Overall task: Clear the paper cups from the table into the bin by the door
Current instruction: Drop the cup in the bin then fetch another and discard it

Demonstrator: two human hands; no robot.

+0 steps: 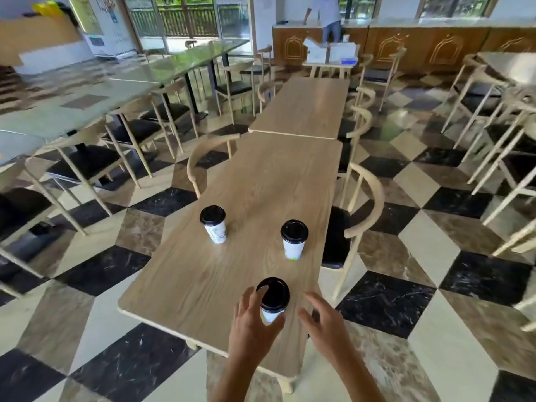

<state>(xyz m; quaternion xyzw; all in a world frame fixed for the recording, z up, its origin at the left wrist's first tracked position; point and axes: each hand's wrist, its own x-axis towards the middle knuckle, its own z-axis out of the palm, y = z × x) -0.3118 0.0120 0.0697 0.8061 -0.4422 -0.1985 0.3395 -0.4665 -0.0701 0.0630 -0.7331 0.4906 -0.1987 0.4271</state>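
Checkered marble floor surrounded the long wooden table, where I saw three lidded paper cups: the nearest cup at 6 o'clock, the left cup at 10, the right cup at 1. My left hand curled loosely around the nearest cup (closure uncertain), my right hand spread open and empty just beside it. A loose grip near the lid might pop it off or tip the cup; the green print was unreadable.

bright daylight pouring in from the back windows, shiny glare on the checkered floor, soft faint shadows, fisheye bending at the edges, left side smeary, hands slightly motion-blurred
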